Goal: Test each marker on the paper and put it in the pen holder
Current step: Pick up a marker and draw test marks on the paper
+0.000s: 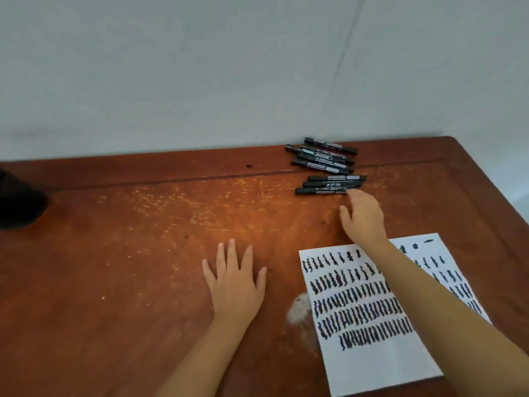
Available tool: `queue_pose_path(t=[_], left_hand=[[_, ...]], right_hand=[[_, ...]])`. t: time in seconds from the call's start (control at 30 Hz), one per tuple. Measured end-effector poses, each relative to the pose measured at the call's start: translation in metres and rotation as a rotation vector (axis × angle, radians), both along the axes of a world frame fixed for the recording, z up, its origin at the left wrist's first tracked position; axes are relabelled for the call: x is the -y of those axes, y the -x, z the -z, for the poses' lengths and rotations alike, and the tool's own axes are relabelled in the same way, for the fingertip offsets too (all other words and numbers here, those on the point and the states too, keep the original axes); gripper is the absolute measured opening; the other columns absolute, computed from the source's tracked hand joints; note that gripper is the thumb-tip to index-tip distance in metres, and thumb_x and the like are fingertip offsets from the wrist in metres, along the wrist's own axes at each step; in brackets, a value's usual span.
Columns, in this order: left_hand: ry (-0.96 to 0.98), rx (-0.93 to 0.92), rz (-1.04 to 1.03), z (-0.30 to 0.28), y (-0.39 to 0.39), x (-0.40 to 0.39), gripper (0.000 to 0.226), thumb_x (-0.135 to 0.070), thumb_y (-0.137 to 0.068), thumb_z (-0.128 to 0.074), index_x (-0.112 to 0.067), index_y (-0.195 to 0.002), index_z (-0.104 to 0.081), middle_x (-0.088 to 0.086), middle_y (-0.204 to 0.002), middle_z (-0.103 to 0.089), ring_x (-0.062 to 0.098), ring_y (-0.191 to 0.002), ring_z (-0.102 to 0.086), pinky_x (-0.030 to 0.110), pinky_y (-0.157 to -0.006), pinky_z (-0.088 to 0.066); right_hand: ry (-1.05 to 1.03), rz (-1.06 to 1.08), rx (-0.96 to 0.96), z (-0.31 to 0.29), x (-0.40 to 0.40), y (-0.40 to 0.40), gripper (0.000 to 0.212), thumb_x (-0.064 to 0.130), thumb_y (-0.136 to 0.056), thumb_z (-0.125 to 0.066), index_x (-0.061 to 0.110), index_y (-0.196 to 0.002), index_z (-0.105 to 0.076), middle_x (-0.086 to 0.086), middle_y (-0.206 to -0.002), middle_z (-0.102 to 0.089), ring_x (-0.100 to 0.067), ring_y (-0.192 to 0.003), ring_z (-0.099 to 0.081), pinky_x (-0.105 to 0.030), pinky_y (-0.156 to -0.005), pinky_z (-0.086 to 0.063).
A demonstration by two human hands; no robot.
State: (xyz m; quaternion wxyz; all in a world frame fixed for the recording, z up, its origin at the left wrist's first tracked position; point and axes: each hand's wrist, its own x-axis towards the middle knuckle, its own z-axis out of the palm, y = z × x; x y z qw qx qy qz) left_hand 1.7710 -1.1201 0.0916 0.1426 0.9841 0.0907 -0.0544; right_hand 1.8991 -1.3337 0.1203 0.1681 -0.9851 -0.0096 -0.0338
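Your hands were both over the counter [143, 253], a worn reddish-brown wooden top with pale scratches. Your left hand [236, 285] lay flat on the wood with the palm down and the fingers straight and spread, and it held nothing. Your right hand [363, 216] was stretched forward, its arm crossing over the paper [369, 365], and its fingertips were at the right end of the nearest marker [320, 191]; the picture was too blurred to tell if the fingers already pinched the marker or only touched it. This marker was the closest one of a small row of three black markers [335, 184] lying side by side, almost parallel to the far edge of the counter. Just behind them, against the wall [200, 67], lay another heap of black markers [322, 155], slightly tilted and partly one over the other. The paper was a white sheet near you at the right, turned a little, and it carried many rows of short black test strokes, with its lower part still white. A dark object [17, 204] stood at the left edge of the counter, cut off by the frame, and I cannot tell what it was.
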Motion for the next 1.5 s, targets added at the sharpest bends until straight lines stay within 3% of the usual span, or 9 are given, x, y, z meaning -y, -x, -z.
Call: queue_pose_path(t=[0.1, 0.3, 0.5, 0.73, 0.87, 1.0, 1.07, 1.33, 1.5], left_hand=[[-0.063, -0.052, -0.035, 0.000, -0.003, 0.010, 0.052, -0.045, -0.079, -0.034, -0.015, -0.108, -0.065, 0.018, -0.119, -0.060, 0.039, -0.112, -0.054, 0.067, -0.085, -0.036], [-0.037, -0.009, -0.103, 0.009, -0.001, 0.010, 0.064, -0.052, -0.079, -0.023, -0.018, -0.122, -0.056, 0.014, -0.136, -0.047, 0.034, -0.130, -0.036, 0.060, -0.103, -0.021], [-0.026, 0.086, -0.118, 0.011, 0.001, 0.011, 0.073, -0.057, -0.075, -0.015, -0.021, -0.128, -0.049, 0.010, -0.144, -0.036, 0.029, -0.136, -0.024, 0.054, -0.109, -0.010], [0.032, 0.074, -0.121, 0.004, 0.003, 0.012, 0.092, -0.070, -0.063, -0.004, -0.024, -0.139, -0.028, 0.004, -0.151, -0.021, 0.020, -0.140, -0.009, 0.046, -0.112, -0.001], [0.172, 0.209, -0.039, -0.003, 0.007, 0.010, 0.091, -0.069, -0.068, -0.016, -0.014, -0.138, -0.033, 0.005, -0.147, -0.028, 0.023, -0.138, -0.019, 0.046, -0.111, -0.011], [0.363, 0.356, 0.467, -0.027, 0.036, 0.022, 0.062, -0.056, -0.089, -0.026, -0.010, -0.125, -0.046, -0.001, -0.121, -0.051, 0.011, -0.116, -0.044, 0.030, -0.100, -0.035], [0.317, 0.340, 0.691, -0.031, 0.053, 0.029, 0.038, -0.038, -0.092, -0.034, -0.011, -0.112, -0.051, 0.000, -0.101, -0.064, 0.012, -0.091, -0.054, 0.026, -0.080, -0.048], [0.438, 0.131, 0.745, -0.030, 0.090, 0.041, 0.041, -0.031, -0.087, -0.026, -0.009, -0.112, -0.049, 0.002, -0.096, -0.048, 0.007, -0.082, -0.036, 0.019, -0.069, -0.026], [0.631, -0.069, 0.762, -0.030, 0.093, 0.042, 0.036, -0.035, -0.086, -0.031, -0.007, -0.096, -0.053, -0.010, -0.074, -0.043, 0.000, -0.065, -0.039, 0.012, -0.059, -0.031]], right_hand=[[0.127, -0.078, 0.020, 0.010, 0.008, -0.021, 0.041, 0.013, -0.088, -0.049, 0.002, -0.127, -0.043, -0.019, -0.131, -0.048, -0.033, -0.125, -0.039, -0.049, -0.105, -0.028], [0.200, -0.166, 0.214, 0.020, 0.021, -0.034, 0.019, -0.010, -0.057, -0.071, -0.004, -0.074, -0.064, -0.023, -0.072, -0.059, -0.040, -0.068, -0.057, -0.047, -0.064, -0.049], [0.157, -0.223, 0.131, 0.017, 0.035, -0.022, 0.016, 0.005, -0.082, -0.057, 0.003, -0.098, -0.061, -0.017, -0.096, -0.063, -0.035, -0.096, -0.052, -0.044, -0.088, -0.035], [-0.532, -0.213, -0.045, -0.020, 0.037, 0.069, 0.016, 0.004, -0.086, -0.053, 0.003, -0.099, -0.062, 0.006, -0.075, -0.058, 0.000, -0.063, -0.052, -0.004, -0.060, -0.039], [-0.837, -0.131, -0.097, -0.030, 0.033, 0.133, 0.013, 0.015, -0.081, -0.062, 0.027, -0.077, -0.060, 0.007, -0.058, -0.062, 0.000, -0.056, -0.056, -0.007, -0.049, -0.042], [-1.009, -0.105, -0.081, -0.026, 0.017, 0.178, 0.020, 0.011, -0.079, -0.062, 0.029, -0.070, -0.061, 0.012, -0.059, -0.066, -0.005, -0.046, -0.056, -0.014, -0.046, -0.047], [-1.103, -0.076, -0.080, -0.025, 0.007, 0.190, 0.015, 0.011, -0.076, -0.061, 0.023, -0.067, -0.062, 0.008, -0.051, -0.063, -0.005, -0.042, -0.053, -0.017, -0.045, -0.047], [-1.272, 0.021, -0.305, -0.013, -0.015, 0.209, 0.026, 0.028, -0.070, -0.056, 0.015, -0.052, -0.043, 0.008, -0.031, -0.031, -0.005, -0.027, -0.024, -0.013, -0.032, -0.022], [-1.333, -0.066, -0.331, -0.014, -0.011, 0.221, 0.022, 0.024, -0.067, -0.056, 0.016, -0.048, -0.053, 0.008, -0.028, -0.033, -0.006, -0.025, -0.023, -0.011, -0.034, -0.023]])
